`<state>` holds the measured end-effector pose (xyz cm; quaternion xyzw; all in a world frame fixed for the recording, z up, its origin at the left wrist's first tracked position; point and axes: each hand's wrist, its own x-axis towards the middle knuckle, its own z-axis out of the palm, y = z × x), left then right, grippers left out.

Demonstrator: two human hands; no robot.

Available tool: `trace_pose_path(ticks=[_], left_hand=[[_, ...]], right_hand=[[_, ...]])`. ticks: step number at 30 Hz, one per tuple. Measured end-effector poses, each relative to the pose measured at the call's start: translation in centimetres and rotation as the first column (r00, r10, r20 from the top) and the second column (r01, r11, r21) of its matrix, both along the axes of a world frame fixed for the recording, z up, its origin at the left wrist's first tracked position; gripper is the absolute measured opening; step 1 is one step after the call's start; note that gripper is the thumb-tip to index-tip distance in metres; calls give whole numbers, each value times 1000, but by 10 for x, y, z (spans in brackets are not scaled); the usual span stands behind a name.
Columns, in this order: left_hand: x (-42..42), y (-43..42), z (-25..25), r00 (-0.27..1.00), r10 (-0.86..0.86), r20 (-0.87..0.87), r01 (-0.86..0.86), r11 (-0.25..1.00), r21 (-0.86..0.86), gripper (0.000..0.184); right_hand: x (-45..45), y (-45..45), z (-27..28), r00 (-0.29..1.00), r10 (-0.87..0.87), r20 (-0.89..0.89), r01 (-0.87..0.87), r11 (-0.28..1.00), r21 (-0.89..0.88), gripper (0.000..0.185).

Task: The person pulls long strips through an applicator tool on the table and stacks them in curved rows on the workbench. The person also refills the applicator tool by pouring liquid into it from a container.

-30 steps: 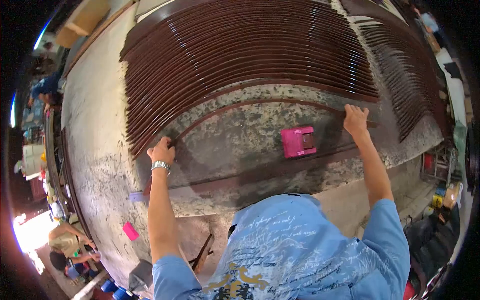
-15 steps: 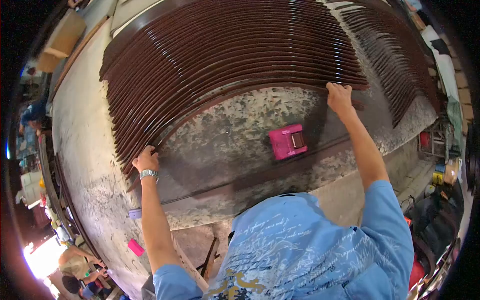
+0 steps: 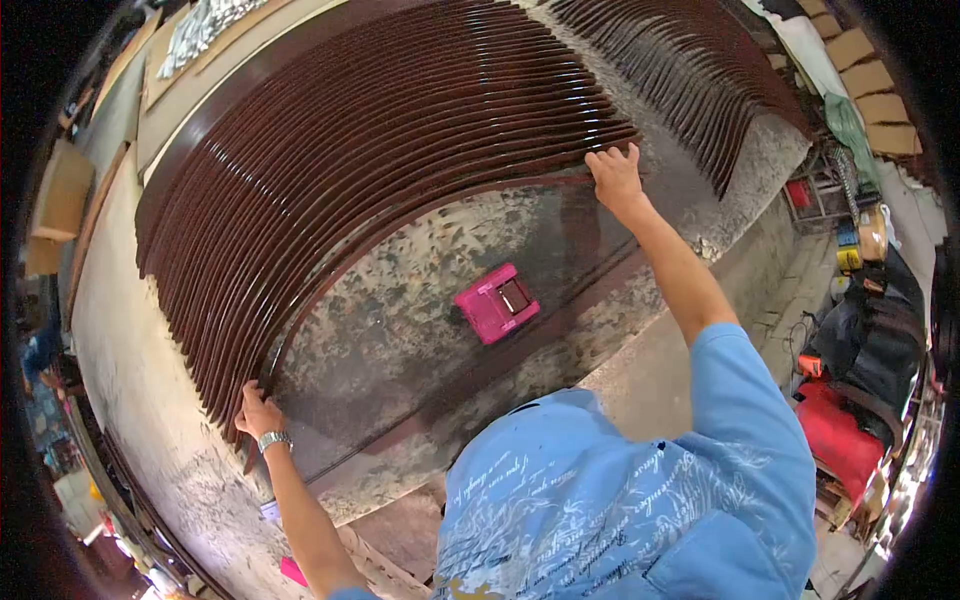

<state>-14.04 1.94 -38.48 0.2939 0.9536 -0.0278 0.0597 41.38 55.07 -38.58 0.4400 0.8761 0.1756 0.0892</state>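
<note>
Many thin dark brown strips (image 3: 380, 150) lie side by side in a curved row on the stained work surface (image 3: 340, 340). A separate brown strip (image 3: 385, 225) bows along the near edge of the row. My left hand (image 3: 258, 412), with a metal watch on the wrist, pinches this strip near its left end. My right hand (image 3: 615, 176) is at its right end, fingers bent over the strip's end beside the row. A pink tool (image 3: 497, 303) with a dark rectangular insert rests on the surface between my hands.
Another group of dark strips (image 3: 690, 80) lies at the upper right. Cardboard boxes (image 3: 62, 192) stand at the left edge, and more are at the far right. A red object (image 3: 838, 437) and black material are on the right. A pink piece (image 3: 293, 571) shows beside my left forearm.
The strip between my hands has moved away from my body, up against the row, and both hands have moved with it. The whole view has turned and shifted toward the right.
</note>
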Motion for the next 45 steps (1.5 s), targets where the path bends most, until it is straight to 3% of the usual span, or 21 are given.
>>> trace_pose_path(ticks=[4,8,9,10,12,18,23,29,32,33,34,36,37,38,40,45], left_hand=[[-3,-4,-7,996,-83,-30,84,996,20,57],[-2,-1,-11,995,-95,-7,96,992,87,60],[-7,-6,-16,994,-110,-7,111,989,102,61],[-13,-9,-23,991,-130,-5,130,984,120,61],[-22,-13,-29,997,-54,57,48,995,92,61],[-26,-22,-27,993,-117,-17,118,990,81,60],[-12,-13,-3,999,-17,-27,15,999,-44,59],[-26,-33,-14,999,3,-37,-4,1000,-12,58],[-17,-23,8,995,100,5,-97,980,-174,60],[-51,-48,-28,940,229,253,-254,965,72,62],[-60,-62,-35,928,236,289,-282,951,127,63],[-32,-50,-9,996,90,4,-88,986,-140,63],[-24,-47,-1,997,69,-35,-74,981,-180,63],[-21,-39,2,985,154,-81,-169,958,-232,59],[-20,-47,0,994,85,-66,-91,992,-90,58],[-14,-43,1,991,1,-133,3,999,34,52]], right_hand=[[3,10,2,978,48,-201,-40,998,44,31],[6,12,7,962,73,-265,-53,995,84,33],[6,10,8,951,139,-277,-82,974,210,39],[4,6,12,963,103,-248,-48,975,219,38],[3,-11,13,954,22,-299,21,990,140,35],[25,-36,-23,899,-229,-374,203,973,-108,32],[37,-16,-26,865,-356,-354,319,934,-160,38],[32,-5,-24,836,-455,-307,398,888,-230,44],[25,-7,-8,816,-504,-282,426,855,-295,43],[26,-6,-5,819,-496,-290,406,856,-319,40],[21,-10,7,796,-528,-296,422,835,-352,38],[21,-18,5,843,-427,-328,341,894,-290,37],[22,-18,0,855,-429,-290,348,891,-293,39],[25,-23,-8,882,-347,-318,295,934,-201,43],[24,-25,-15,901,-404,-161,371,907,-198,52],[23,-33,-16,926,-370,-79,352,919,-181,50]])
